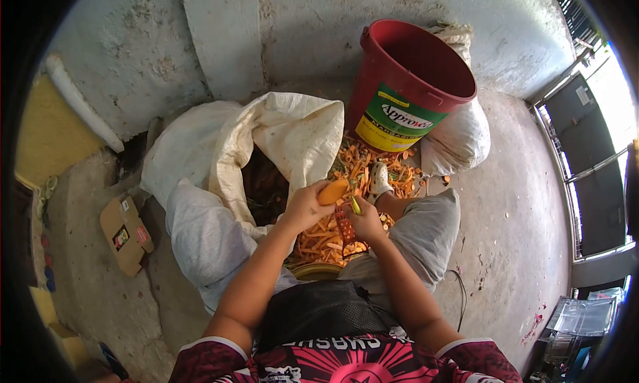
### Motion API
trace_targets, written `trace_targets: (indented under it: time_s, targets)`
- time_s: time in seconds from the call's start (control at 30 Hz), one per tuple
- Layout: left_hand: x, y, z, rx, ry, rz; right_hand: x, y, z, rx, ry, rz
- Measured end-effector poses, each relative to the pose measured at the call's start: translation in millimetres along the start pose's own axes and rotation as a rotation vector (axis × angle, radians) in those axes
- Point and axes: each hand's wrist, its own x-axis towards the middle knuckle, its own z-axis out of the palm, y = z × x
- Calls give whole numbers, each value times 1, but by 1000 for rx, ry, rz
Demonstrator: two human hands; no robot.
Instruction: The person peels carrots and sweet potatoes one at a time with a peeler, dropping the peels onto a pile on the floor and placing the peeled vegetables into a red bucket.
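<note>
My left hand (307, 208) is wrapped round a thick orange carrot (333, 192), its blunt end pointing up and to the right. Close beside it, my right hand (368, 224) grips a peeler (356, 205) with a yellow-green handle, its head near the carrot. Orange peelings (324, 242) lie in a heap below both hands, between my legs. A red patterned piece (346, 228) hangs just under the right hand. To the left, an open white woven sack (229, 156) gapes, its inside dark.
A tall dark-red bucket (363, 83) with a margarine label stands beyond the peelings, a stuffed white sack (459, 143) behind it. My foot in a light clog (380, 178) rests among the scraps. Flattened cardboard (126, 233) lies on the concrete floor at left.
</note>
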Motion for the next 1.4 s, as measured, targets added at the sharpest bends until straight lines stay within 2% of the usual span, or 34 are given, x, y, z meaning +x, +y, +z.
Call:
trace_targets:
  time_s: [0.1,0.2,0.3,0.4,0.5,0.57,0.6,0.63,0.67,0.73,0.77,0.87,0.9,1.0,1.03,1.1,1.17,1.2,1.27,1.3,1.37,1.4]
  targets:
    - [1,6,-7,-45,-78,-22,2,2,-1,74,-49,-26]
    - [2,5,-9,-98,-178,-50,2,-1,-3,-6,-73,-65]
    - [2,-8,-2,-245,-208,-2,0,-8,-6,16,-48,-97]
    - [1,3,-6,-93,-193,-32,-1,-8,-5,18,-60,-1]
    - [1,3,-4,-178,-176,88,13,20,4,-86,-136,122]
    - [-2,24,11,-35,-202,314,42,115,43,64,-152,-266]
    - [-5,31,16,37,-231,429,41,118,48,17,-122,-363]
    - [-3,23,20,100,-173,421,40,121,53,-32,-86,-459]
    - [-1,16,17,190,-170,328,44,124,51,-126,-111,-261]
    - [-1,3,5,371,-161,126,30,61,29,-305,-169,135]
    - [-2,20,-8,484,-233,-23,19,27,10,70,-230,412]
    - [-1,-28,1,883,-253,-259,26,40,4,255,-122,380]
    - [-4,-34,3,907,-313,-310,32,43,7,190,-98,398]
    - [-11,-49,15,842,-601,-259,21,45,4,494,-416,191]
    - [-11,-61,23,748,-603,-244,14,28,2,481,-504,371]
    - [-8,-71,34,561,-605,-209,7,11,6,362,-537,375]
    - [-5,-63,32,548,-536,-180,5,-1,2,191,-569,402]
    - [-5,-53,27,542,-499,-169,8,-6,-4,212,-602,392]
    - [-10,-44,22,324,-369,-72,13,-14,-23,257,-673,370]
    - [-10,-42,18,218,-303,-21,14,-28,-38,322,-616,293]
    - [-10,-40,9,242,-265,-90,34,-45,-79,185,-503,311]
    - [-11,-40,5,252,-248,-125,55,-42,-107,-31,-474,20]
